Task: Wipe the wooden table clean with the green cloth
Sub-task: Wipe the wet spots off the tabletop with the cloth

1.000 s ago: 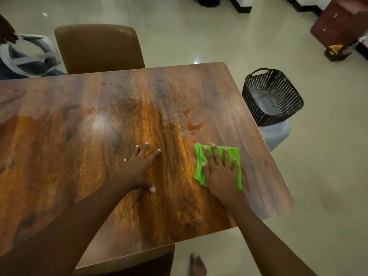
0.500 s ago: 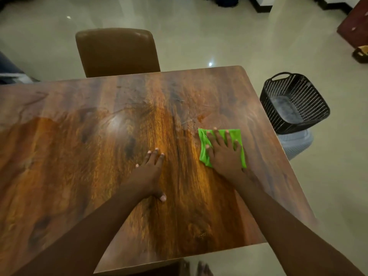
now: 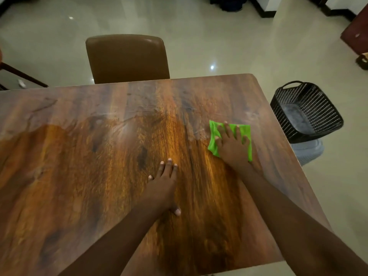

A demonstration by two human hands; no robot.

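From the head camera, the wooden table [image 3: 79,176] fills most of the view, its glossy top bare apart from two hands and faint smears near the far right. The right hand [image 3: 232,145] lies flat with fingers spread, pressing down on the green cloth [image 3: 213,144], which sits toward the table's right side, near the far corner; the palm hides the cloth's middle. The left hand [image 3: 162,186] rests palm-down on the bare wood, fingers straight and together, gripping nothing. A brown chair [image 3: 127,58] is tucked against the far edge. On the floor just off the right edge a black plastic basket [image 3: 306,112] sits on a pale container [image 3: 307,151], mostly hidden beneath it. A dark red cabinet [image 3: 356,34] is cut off at the upper right, and the table's left end runs out of frame.
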